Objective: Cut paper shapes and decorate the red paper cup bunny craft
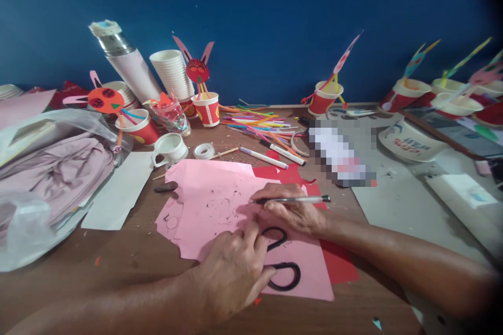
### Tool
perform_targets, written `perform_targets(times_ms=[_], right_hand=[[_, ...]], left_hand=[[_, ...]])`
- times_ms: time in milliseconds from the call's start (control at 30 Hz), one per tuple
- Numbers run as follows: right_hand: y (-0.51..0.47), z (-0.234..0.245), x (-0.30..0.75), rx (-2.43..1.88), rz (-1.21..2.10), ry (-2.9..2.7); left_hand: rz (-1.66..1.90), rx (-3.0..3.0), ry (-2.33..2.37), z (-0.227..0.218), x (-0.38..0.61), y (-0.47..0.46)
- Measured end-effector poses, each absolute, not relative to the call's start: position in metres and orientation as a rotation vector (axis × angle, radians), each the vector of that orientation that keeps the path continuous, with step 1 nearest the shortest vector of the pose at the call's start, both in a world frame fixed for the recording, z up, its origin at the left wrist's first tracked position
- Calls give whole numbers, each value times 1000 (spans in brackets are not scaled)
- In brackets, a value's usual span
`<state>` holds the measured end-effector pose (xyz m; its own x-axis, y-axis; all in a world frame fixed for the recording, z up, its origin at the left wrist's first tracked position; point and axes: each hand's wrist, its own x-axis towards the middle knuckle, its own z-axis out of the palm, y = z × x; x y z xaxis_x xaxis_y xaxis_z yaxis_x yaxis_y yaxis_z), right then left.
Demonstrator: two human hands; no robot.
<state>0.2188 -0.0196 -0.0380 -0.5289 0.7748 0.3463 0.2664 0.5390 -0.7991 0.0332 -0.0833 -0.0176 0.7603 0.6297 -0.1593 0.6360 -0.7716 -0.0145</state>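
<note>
1. Right hand (293,209) first: it had a pen (310,199) pinched in its fingers, tip pointing left over the pink paper (196,188). Couldn't tell if the tip was actually touching.

2. Left hand (236,267) was palm down on the same sheet, fingers bent, right next to the other hand. Black scissors (286,277) poked out from under it, loops to the right. Couldn't tell if it was gripping them or just resting on top.

3. The sheet lay mid-table, well in from the table's (141,282) far edge, with red paper (341,264) sticking out underneath on the right. Dark marks were scattered on the pink, so I'd say drawing was the step in hand.

4. My take: another stroke called for the left hand to keep the paper flat and its fingers out of the pen's path.

5. Further out, two markers (283,152) lay just past the sheet, then a heap of coloured sticks (261,124) toward the far edge, and a red cup (206,111) with a paper face near that edge, left of the sticks.
</note>
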Motion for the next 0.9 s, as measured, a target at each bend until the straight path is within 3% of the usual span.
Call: perform_targets(times_ms=[433, 700, 900], right_hand=[[-21, -38, 210, -1232, 954, -1901], [-14, -45, 211, -1216, 1073, -1760], [-12, -43, 213, -1213, 922, -1838]], left_hand=[[-235, 2919, 1041, -22, 32, -85], [-227, 2955, 1004, -19, 32, -84], [-223, 2970, 993, -20, 32, -84]])
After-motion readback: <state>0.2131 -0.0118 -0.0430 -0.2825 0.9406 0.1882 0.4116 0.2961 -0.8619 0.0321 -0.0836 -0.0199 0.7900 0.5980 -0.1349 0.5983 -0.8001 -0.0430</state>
